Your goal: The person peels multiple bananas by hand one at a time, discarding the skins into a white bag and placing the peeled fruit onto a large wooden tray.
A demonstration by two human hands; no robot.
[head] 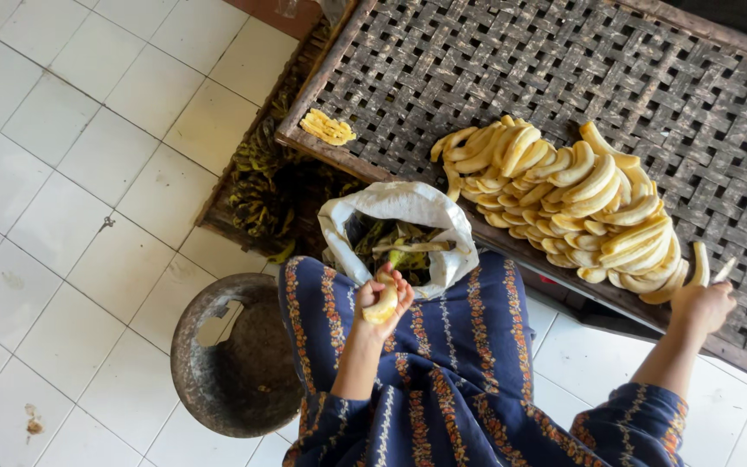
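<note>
My left hand (pixel 384 297) is closed around a partly peeled yellow banana (pixel 381 308), held over my lap just below a white sack (pixel 408 204) filled with green-black peels. My right hand (pixel 702 304) rests at the near edge of a woven bamboo tray (pixel 650 78) and grips a small knife (pixel 724 269), its blade pointing up. A peeled banana (pixel 700 263) stands right beside that hand's fingers. A big pile of peeled bananas (pixel 564 199) lies on the tray, left of my right hand.
A small heap of yellow banana bits (pixel 328 127) sits on the tray's left corner. Dark unpeeled bananas (pixel 261 186) lie under the tray. A dented dark metal pan (pixel 235 359) stands on the white tile floor (pixel 62 173) beside my blue patterned dress (pixel 451 372).
</note>
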